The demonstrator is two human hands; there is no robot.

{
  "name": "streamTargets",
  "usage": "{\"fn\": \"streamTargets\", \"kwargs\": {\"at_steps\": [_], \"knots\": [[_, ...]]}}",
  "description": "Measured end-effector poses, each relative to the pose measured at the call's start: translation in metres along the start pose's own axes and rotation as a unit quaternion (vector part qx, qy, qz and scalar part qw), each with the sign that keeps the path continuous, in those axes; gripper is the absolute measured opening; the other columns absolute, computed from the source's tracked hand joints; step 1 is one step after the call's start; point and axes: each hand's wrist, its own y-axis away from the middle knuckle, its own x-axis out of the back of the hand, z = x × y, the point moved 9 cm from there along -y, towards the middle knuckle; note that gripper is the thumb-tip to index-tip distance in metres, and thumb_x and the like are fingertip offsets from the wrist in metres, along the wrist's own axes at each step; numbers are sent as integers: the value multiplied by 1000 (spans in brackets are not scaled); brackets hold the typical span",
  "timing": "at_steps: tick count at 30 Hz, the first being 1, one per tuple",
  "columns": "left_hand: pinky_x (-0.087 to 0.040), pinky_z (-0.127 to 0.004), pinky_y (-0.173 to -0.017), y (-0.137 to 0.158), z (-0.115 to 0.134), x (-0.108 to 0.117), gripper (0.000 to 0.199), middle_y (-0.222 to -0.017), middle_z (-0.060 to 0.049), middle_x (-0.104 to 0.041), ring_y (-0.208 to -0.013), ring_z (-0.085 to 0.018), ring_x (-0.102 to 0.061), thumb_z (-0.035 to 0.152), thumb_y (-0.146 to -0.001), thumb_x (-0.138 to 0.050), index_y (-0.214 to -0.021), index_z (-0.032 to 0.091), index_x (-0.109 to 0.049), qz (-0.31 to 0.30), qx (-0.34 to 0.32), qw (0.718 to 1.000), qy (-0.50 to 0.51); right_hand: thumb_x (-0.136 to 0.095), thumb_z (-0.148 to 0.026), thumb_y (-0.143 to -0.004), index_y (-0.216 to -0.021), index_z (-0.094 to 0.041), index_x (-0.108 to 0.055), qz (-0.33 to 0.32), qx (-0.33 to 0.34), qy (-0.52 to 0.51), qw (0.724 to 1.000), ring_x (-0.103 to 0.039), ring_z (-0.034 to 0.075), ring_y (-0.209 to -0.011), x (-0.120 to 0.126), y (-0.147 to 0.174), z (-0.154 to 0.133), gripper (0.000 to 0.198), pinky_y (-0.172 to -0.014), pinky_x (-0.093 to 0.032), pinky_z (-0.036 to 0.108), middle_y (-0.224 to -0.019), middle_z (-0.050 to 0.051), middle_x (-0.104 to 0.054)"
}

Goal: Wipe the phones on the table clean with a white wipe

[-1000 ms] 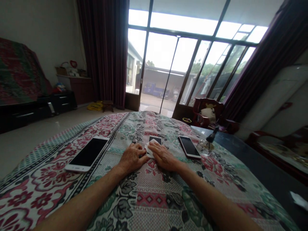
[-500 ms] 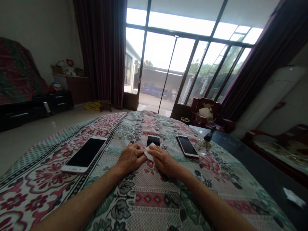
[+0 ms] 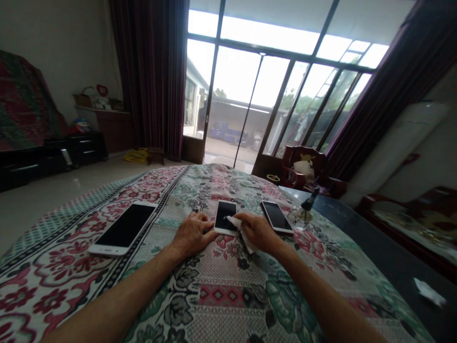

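A small white-framed smartphone (image 3: 224, 212) lies face up on the patterned cloth between my hands. My left hand (image 3: 193, 233) rests on the cloth, fingers bent and thumb apart, with its tips against the phone's left edge. Pinched in my right hand (image 3: 260, 232) is a crumpled white tissue (image 3: 245, 233), held at the lower right side of this phone; one corner of the tissue reaches over the screen. Farther left lies a larger white smartphone (image 3: 123, 227), its screen dark. Just beyond my right hand is another dark-screened phone (image 3: 276, 216).
A floral tablecloth (image 3: 221, 314) covers most of the table. On the right, a clear glass object with a black top (image 3: 307, 205) stands near the bare dark tabletop (image 3: 357, 224). Another crumpled white tissue (image 3: 429, 291) lies at the far right. Beyond are a wooden chair (image 3: 303, 166) and glass doors.
My right hand has moved right with the tissue, off the middle phone's lower part, so more of that phone shows. My left hand has stayed nearly in place.
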Motion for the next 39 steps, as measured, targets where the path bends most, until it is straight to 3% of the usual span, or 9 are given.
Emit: {"fn": "streamTargets", "kwargs": {"at_steps": [5, 12, 15, 20, 25, 30, 34, 39], "knots": [[-45, -34, -86, 0, 1, 1, 24, -92, -4, -62, -89, -21, -54, 42, -86, -60, -99, 28, -74, 3, -1, 1000, -1, -45, -4, -80, -100, -19, -63, 97, -5, 41, 994, -65, 20, -91, 7, -7, 2, 31, -82, -48, 32, -99, 8, -69], [-45, -36, -85, 0, -1, -1, 24, -93, -5, -62, -89, -21, -55, 43, -85, -60, -97, 29, -75, 6, -6, 1000, -3, -46, -8, -89, -90, -19, -64, 92, 9, 133, 987, -59, 18, -88, -2, -35, -7, 21, -79, -46, 30, -96, 7, -65], [-46, -35, -84, 0, -1, -1, 23, -93, -4, -63, -89, -20, -55, 43, -85, -61, -97, 29, -75, 10, -8, 1000, -4, -50, -10, -89, -92, -20, -66, 58, 38, 162, 984, -57, 20, -99, -14, -44, -11, 19, -88, -43, 33, -105, 7, -66], [-46, -35, -84, 1, 1, 0, 23, -93, -5, -63, -89, -21, -56, 42, -85, -61, -97, 28, -74, 17, -16, 1000, -9, -44, -14, -91, -101, -18, -65, -80, 60, 162, 982, -60, 21, -93, -44, -33, -18, 23, -85, -45, 34, -101, 10, -67], [-48, -35, -84, 2, 4, 0, 26, -96, -5, -65, -92, -21, -57, 35, -84, -64, -108, 27, -70, 28, -31, 999, 13, -39, -23, -95, -124, -20, -54, -88, 82, 157, 980, -50, 26, -119, -41, -9, -37, 32, -98, -41, 42, -130, 12, -56], [-48, -33, -85, 1, 8, -2, 18, -95, -5, -68, -91, -19, -60, 24, -85, -61, -97, 24, -74, 28, -67, 996, 47, -35, -25, -97, -139, -21, -42, -125, 85, 110, 982, -38, 27, -135, -42, 11, -42, 43, -107, -35, 46, -147, 10, -41], [-48, -31, -84, -1, 7, -5, 17, -89, -4, -70, -87, -18, -62, 22, -87, -59, -89, 22, -76, 25, -75, 995, 66, -34, -23, -97, -136, -22, -46, -123, 92, 69, 986, -38, 23, -135, -43, 4, -37, 41, -110, -34, 43, -146, 7, -43], [-48, -30, -82, -2, 4, -8, 19, -85, -3, -71, -85, -17, -62, 25, -88, -57, -86, 25, -76, 4, -61, 996, 63, -38, -16, -95, -115, -29, -61, -104, 83, 50, 990, -53, 20, -119, -48, -29, -21, 32, -104, -41, 39, -123, 1, -63]]}}
